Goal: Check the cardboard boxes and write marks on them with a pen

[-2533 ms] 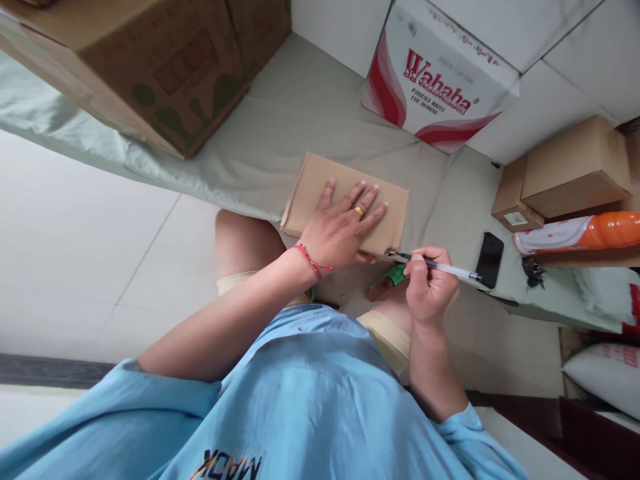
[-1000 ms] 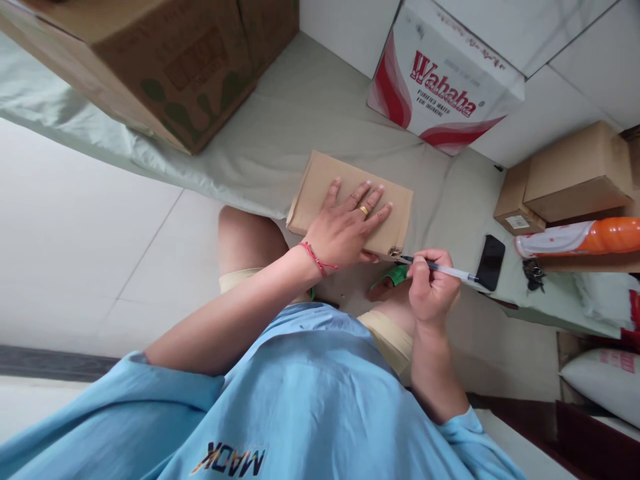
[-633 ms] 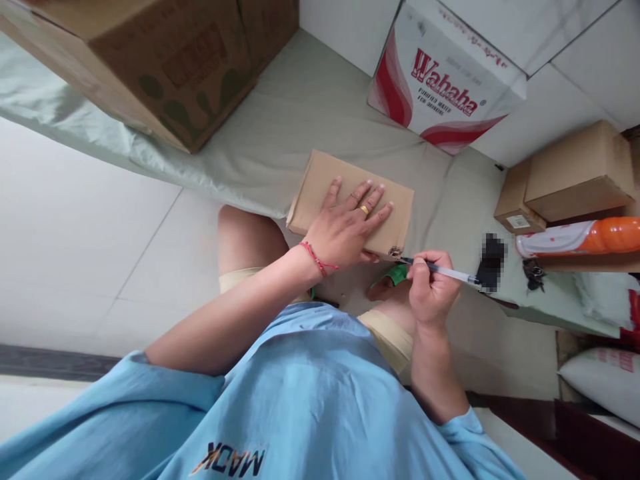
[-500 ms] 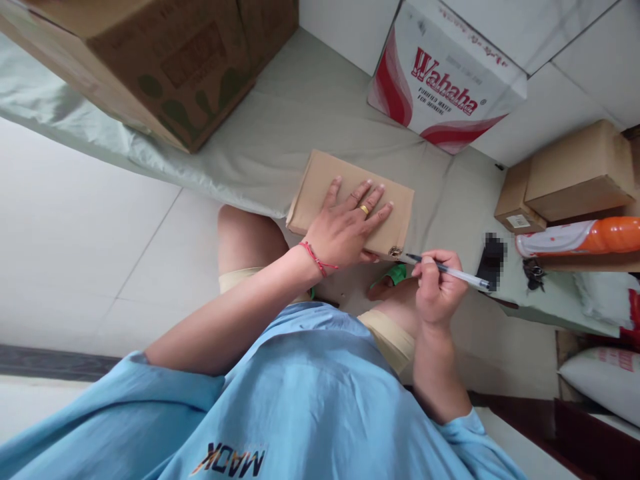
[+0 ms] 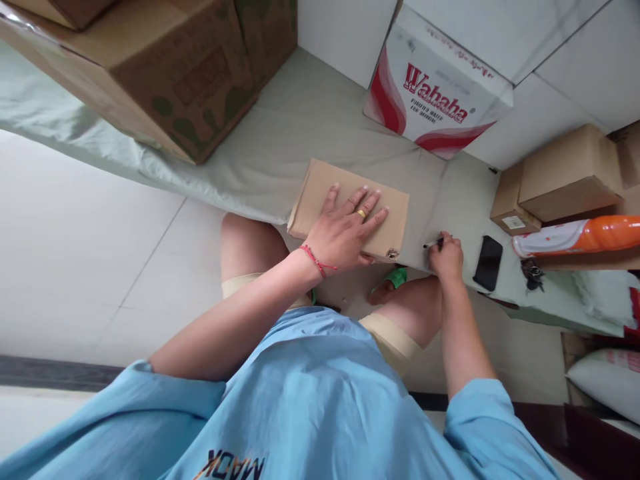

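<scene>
A flat brown cardboard box [image 5: 320,193] lies on the pale green cloth-covered table [image 5: 280,140]. My left hand [image 5: 345,230] lies flat on top of it with fingers spread, a gold ring on one finger and a red cord at the wrist. My right hand [image 5: 447,257] rests on the table to the right of the box, fingers curled round a pen [image 5: 433,244], of which only the dark tip shows. A small dark mark [image 5: 393,253] sits at the box's near right corner.
A black phone [image 5: 489,263] and keys [image 5: 532,272] lie right of my right hand. An orange and white bottle [image 5: 580,237], small cardboard boxes [image 5: 565,177], a white and red Wahaha carton [image 5: 440,80] and a large brown carton [image 5: 165,67] stand around.
My right hand has drawn the pen away from the box's corner and moved right, down onto the table near the phone. My left hand stays flat on the box.
</scene>
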The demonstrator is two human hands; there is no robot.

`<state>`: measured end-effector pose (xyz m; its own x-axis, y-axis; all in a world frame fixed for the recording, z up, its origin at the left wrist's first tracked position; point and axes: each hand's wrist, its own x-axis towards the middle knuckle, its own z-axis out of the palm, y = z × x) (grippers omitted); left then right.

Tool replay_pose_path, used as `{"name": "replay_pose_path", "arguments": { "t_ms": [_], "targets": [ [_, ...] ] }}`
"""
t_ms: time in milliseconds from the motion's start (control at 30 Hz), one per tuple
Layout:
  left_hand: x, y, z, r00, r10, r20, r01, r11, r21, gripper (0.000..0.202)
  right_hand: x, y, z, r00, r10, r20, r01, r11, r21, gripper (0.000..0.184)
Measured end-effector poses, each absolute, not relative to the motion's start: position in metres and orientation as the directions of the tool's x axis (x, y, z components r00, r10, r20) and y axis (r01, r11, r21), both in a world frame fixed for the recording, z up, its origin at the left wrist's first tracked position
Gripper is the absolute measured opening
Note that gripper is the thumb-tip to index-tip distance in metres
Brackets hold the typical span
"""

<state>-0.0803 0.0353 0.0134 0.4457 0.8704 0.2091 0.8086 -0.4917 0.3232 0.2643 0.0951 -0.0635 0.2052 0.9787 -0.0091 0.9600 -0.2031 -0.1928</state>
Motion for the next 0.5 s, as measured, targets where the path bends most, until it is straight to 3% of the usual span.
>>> {"name": "replay_pose_path", "arguments": {
  "t_ms": [167,267,367,500],
  "targets": [
    [-0.081,0.036,0.012,0.453,0.865,0.216,0.806,-0.501,0.315,0.094,0.302,0.092,-0.059,0.260,0.962,0.088,0.942,-0.232,-0.242,0.083],
    [-0.081,0.036,0.013,0.450,0.866,0.220,0.804,-0.500,0.322,0.091,0.340,0.080,-0.051,0.456,0.863,0.217,0.887,-0.419,-0.194,0.084],
    [-0.081,0.035,0.013,0.447,0.866,0.223,0.803,-0.498,0.328,0.092,0.369,0.070,-0.047,0.665,0.730,0.156,0.747,-0.648,-0.147,0.098],
    [-0.081,0.035,0.012,0.448,0.865,0.227,0.796,-0.501,0.338,0.093,0.381,0.067,-0.048,0.765,0.643,0.015,0.640,-0.759,-0.122,0.104]
  ]
}}
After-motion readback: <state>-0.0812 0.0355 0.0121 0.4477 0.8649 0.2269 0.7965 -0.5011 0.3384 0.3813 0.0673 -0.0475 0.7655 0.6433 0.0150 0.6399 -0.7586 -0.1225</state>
